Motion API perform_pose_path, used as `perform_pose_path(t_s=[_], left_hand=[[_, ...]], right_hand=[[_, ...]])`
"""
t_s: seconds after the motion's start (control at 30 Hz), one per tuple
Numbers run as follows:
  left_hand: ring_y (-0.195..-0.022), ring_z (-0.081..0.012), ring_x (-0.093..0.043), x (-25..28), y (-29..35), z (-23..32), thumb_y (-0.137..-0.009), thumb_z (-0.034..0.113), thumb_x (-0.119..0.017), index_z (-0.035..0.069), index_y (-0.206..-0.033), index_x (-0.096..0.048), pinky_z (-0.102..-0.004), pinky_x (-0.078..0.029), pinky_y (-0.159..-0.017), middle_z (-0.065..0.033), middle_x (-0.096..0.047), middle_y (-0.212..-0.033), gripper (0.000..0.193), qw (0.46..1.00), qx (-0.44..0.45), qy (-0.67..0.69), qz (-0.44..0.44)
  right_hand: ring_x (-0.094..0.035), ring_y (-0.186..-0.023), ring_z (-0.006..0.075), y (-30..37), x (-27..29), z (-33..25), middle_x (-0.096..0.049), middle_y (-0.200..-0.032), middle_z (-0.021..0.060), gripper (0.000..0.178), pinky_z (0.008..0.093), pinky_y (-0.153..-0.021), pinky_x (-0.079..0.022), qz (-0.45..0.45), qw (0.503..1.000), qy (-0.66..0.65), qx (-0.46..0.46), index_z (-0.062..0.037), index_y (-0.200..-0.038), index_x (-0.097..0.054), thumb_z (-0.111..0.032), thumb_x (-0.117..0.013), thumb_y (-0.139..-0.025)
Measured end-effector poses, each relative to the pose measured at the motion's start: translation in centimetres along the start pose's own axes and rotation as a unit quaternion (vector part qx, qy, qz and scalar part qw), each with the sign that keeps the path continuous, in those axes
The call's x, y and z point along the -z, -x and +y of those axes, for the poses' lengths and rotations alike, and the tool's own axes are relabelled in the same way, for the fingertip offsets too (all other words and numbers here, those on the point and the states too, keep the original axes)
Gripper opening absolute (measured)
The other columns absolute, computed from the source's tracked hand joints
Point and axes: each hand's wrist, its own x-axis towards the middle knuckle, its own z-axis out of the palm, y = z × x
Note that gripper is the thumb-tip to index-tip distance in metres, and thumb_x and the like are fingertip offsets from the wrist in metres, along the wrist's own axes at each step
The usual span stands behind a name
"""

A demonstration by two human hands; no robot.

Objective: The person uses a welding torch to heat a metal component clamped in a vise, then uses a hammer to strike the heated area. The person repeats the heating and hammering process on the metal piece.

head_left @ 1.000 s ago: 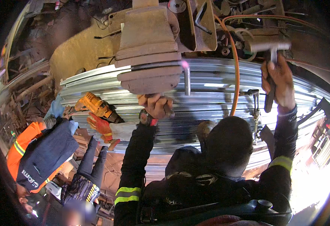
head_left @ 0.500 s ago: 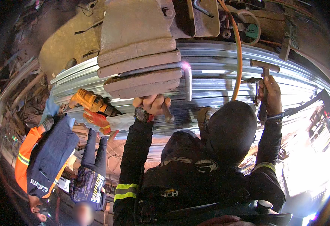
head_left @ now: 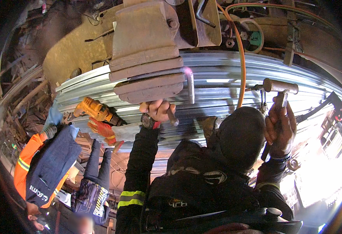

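Observation:
A metal rod (head_left: 191, 89) is clamped between the jaws of a large bench vise (head_left: 149, 89). Its free end bends sharply toward me, with a pinkish glow at the corner. My left hand (head_left: 157, 108) is closed round the vise handle (head_left: 172, 116), just below the front jaw. At the right, my right hand (head_left: 281, 130) grips a hammer (head_left: 281, 86) by its shaft and holds it raised, head up. The hammer is apart from the rod.
Long silvery metal bars (head_left: 217, 64) lie behind and below the vise. A yellow drill (head_left: 97, 110) and an orange glove (head_left: 102, 129) rest at left. An orange hose (head_left: 242, 74) hangs to the vise's right. Two people (head_left: 48, 167) are at the lower left.
My right hand and the hammer have come lower and closer to me, and the hammer head has tilted. My left hand keeps its hold on the vise handle. The view has shifted slightly.

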Motion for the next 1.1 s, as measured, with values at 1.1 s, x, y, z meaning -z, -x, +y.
perform_pose_path(t_s=[1.1], left_hand=[[-0.088,-0.0307,-0.044,0.6,-6.1,0.9,-0.080,0.024,-0.070,0.011,-0.076,-0.058,-0.0458,-0.037,-0.076,-0.0064,-0.052,-0.081,0.018,0.998,-0.037,0.013,0.048]], right_hand=[[-0.051,-0.067,0.0176,1.3,-11.2,8.7,-0.049,-0.070,-0.0012,0.023,0.0358,-0.060,-0.039,-0.545,0.331,0.281,0.718,-0.0123,-0.071,-0.054,-0.033,-0.058,-0.079]])
